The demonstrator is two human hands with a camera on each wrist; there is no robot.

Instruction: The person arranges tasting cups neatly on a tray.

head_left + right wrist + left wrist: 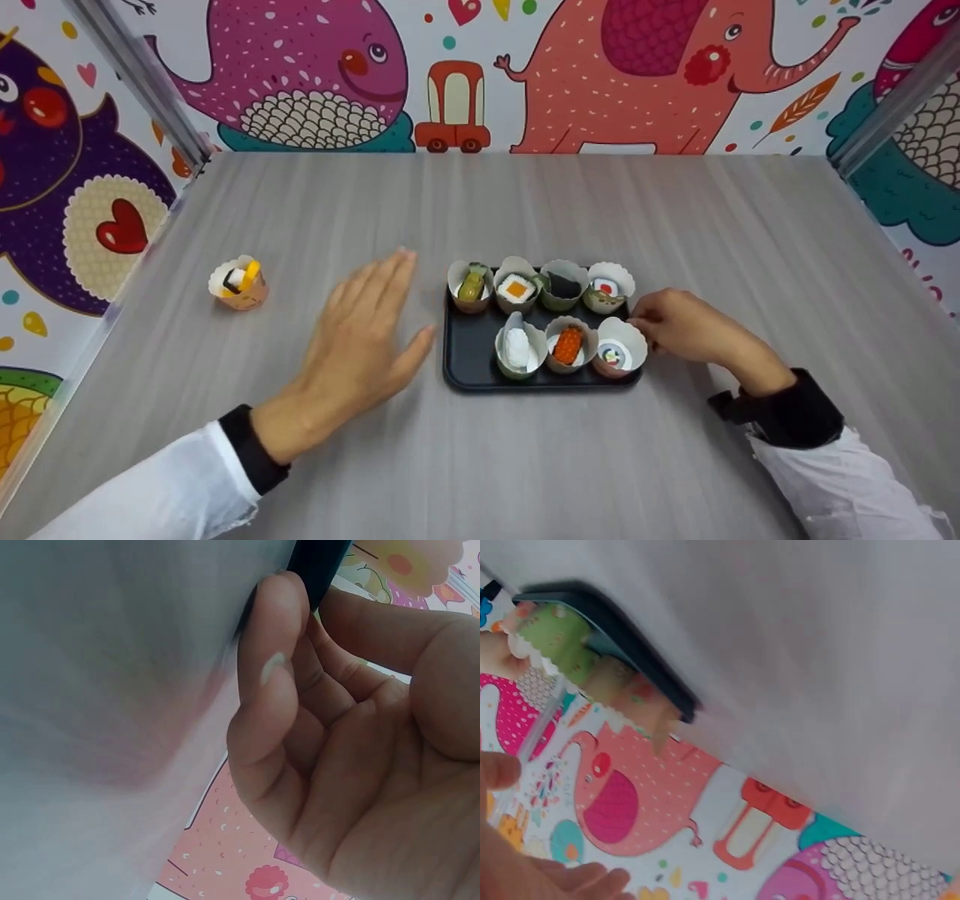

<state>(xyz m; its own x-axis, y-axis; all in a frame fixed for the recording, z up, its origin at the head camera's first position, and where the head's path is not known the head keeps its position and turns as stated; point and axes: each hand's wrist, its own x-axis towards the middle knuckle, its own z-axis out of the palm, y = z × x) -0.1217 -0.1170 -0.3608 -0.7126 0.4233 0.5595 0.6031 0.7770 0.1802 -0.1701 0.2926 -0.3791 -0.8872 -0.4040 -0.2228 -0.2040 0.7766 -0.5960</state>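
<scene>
A black tray (469, 351) lies on the table, bearing two rows of paper cups with small sushi-like pieces in them. One cup (570, 358) holds an orange roe-like piece; another cup (516, 301) has a square white piece with an orange centre. At the tray's right edge my right hand (686, 326) pinches the rim between thumb and curled fingers; the right wrist view shows the tray's dark edge (319, 570) at the fingertips. My left hand (360, 337) hovers left of the tray, fingers extended, touching nothing.
A single paper cup (251, 294) with a white, black and yellow piece stands alone at the left of the grey table (337, 195). Printed panels (630, 75) with cartoon animals wall in the back and sides, joined by metal posts at the corners.
</scene>
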